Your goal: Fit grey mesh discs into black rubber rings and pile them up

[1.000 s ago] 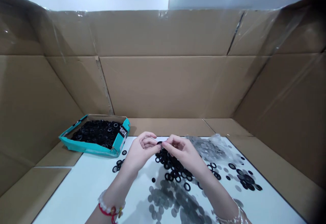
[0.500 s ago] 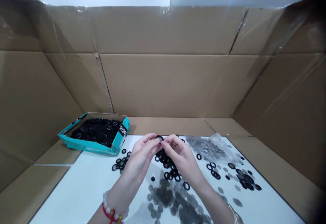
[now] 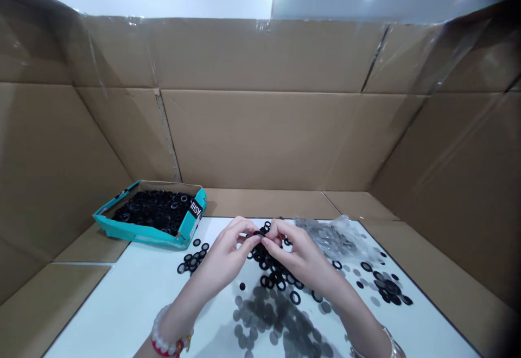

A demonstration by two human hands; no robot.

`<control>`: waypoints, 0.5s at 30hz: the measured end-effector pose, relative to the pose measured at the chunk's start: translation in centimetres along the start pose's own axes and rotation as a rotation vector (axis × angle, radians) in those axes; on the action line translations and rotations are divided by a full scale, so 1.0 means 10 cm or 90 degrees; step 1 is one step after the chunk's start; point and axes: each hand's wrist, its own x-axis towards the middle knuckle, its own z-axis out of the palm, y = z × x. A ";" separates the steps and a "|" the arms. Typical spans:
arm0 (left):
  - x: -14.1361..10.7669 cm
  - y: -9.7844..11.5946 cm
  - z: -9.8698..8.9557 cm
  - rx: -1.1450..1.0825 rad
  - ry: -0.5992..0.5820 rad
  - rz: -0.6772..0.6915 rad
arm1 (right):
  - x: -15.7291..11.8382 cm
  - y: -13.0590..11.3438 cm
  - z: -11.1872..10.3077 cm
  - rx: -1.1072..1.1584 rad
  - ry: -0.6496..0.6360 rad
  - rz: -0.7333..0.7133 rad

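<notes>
My left hand [image 3: 228, 248] pinches one edge of a small black ring [image 3: 259, 233] between thumb and fingers. On its other side, my right hand [image 3: 293, 248] has thumb and forefinger closed on the same ring, so the fingertips of both hands nearly meet. Right below them lies a heap of black rings [image 3: 279, 281] on the white tabletop. Nearer to me is a spread of grey translucent discs [image 3: 280, 317], partly behind my right forearm. A smaller group of black rings [image 3: 193, 260] lies left of my left hand.
At the back left stands a teal box [image 3: 142, 234] full of black rings. A clear plastic bag [image 3: 340, 236] of grey discs lies at the back right. More dark discs [image 3: 391, 288] sit by the right table edge. Cardboard walls [image 3: 260, 135] surround the table.
Both hands have come down slightly toward the heap, still pinching the ring between them. My right hand and forearm have shifted a little to the right. The view has tilted slightly.
</notes>
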 end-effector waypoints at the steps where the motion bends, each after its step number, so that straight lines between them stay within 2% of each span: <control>1: -0.01 0.00 0.00 -0.007 -0.015 -0.017 | 0.00 0.01 0.00 0.007 -0.004 0.000; 6: 0.02 -0.03 -0.04 -0.082 -0.064 -0.105 | 0.03 0.06 0.03 0.036 0.004 -0.006; 10: 0.06 -0.04 -0.03 -0.210 -0.038 -0.126 | 0.03 0.07 0.06 0.038 0.010 0.004; 15: 0.02 0.03 0.10 -0.323 0.026 -0.145 | 0.05 0.04 0.04 -0.007 0.007 -0.023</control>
